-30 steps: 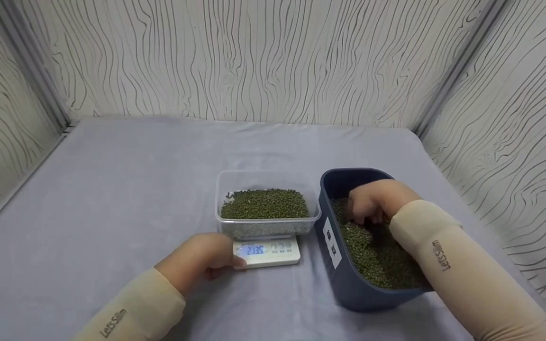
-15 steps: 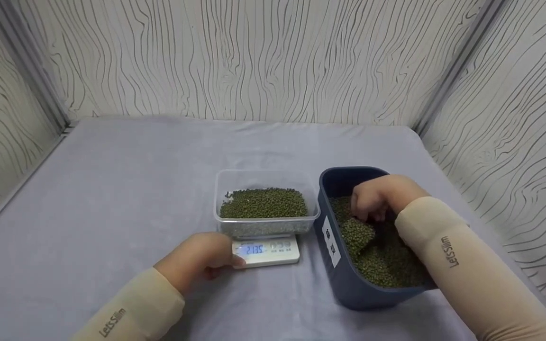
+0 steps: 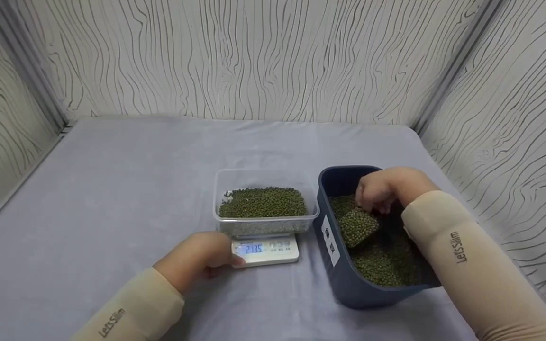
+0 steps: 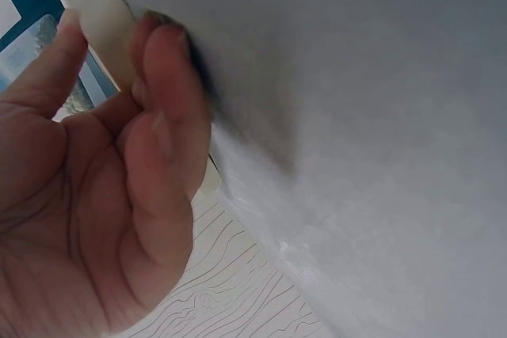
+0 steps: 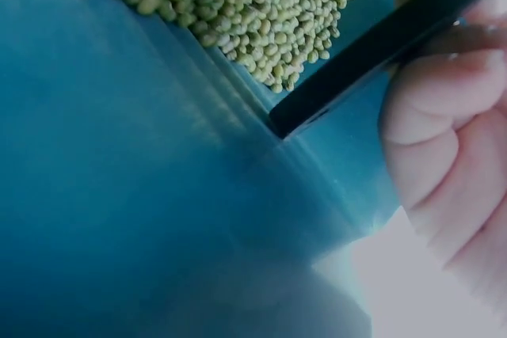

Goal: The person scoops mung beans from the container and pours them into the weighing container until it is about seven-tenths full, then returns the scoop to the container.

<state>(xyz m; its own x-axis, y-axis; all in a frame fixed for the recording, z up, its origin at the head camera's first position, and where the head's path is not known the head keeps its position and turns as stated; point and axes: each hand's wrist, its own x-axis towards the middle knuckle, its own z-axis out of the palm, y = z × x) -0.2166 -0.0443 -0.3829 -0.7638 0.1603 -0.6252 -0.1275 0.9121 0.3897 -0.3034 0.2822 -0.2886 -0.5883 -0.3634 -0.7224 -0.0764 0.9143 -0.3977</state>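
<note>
In the head view my left hand (image 3: pixel 199 255) pinches the left front corner of a white kitchen scale (image 3: pixel 273 258) with a lit display. In the left wrist view its thumb lies on the scale (image 4: pixel 99 13) and the other fingers curl at its edge. A clear plastic container (image 3: pixel 266 226) of green mung beans (image 3: pixel 263 202) stands on the scale. My right hand (image 3: pixel 379 189) reaches into a dark blue bin (image 3: pixel 349 279) and grips the black handle (image 5: pixel 356 65) of a scoop. Mung beans (image 3: pixel 358 227) heap in the scoop, over the loose beans in the bin.
The bin stands right beside the container's right side, with a white label (image 3: pixel 330 241) on its wall. A pale grey cloth (image 3: pixel 135 189) covers the table. Patterned panels (image 3: pixel 254 57) enclose the back and sides.
My right hand has risen slightly and moved to the right and back inside the bin, and the bean-filled scoop now shows more clearly. The left hand stays on the scale.
</note>
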